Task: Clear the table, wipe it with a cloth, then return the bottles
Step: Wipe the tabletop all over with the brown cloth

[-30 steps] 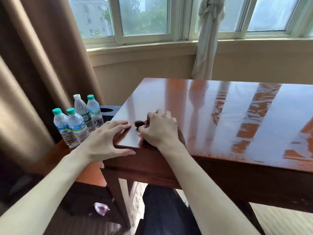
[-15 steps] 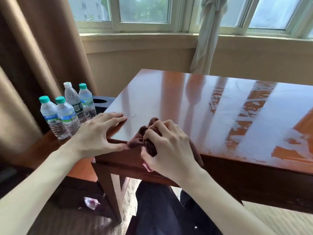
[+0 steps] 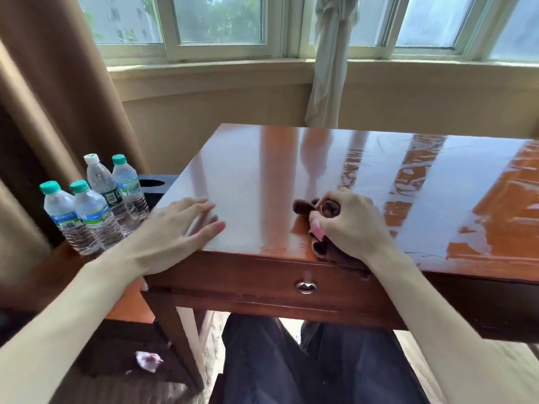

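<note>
A glossy reddish-brown table [image 3: 262, 176] fills the middle and right of the head view, streaked with damp wipe marks on its right half. My right hand [image 3: 354, 225] grips a bunched dark brown cloth [image 3: 306, 206] on the tabletop near the front edge. My left hand [image 3: 172, 225] lies flat with straight fingers on the table's front left corner. Several clear water bottles [image 3: 96, 205] with green and white caps stand on a lower wooden surface left of the table.
A drawer with a metal knob [image 3: 306, 287] sits in the table's front. A dark box with a round hole [image 3: 154, 183] stands behind the bottles. Brown curtain [image 3: 43, 97] hangs left, a tied pale curtain [image 3: 329, 59] at the window. Crumpled paper [image 3: 148, 361] lies on the floor.
My right hand slid the cloth to the right along the front edge, away from my left hand. The left hand stayed on the corner. The camera view tilted down.
</note>
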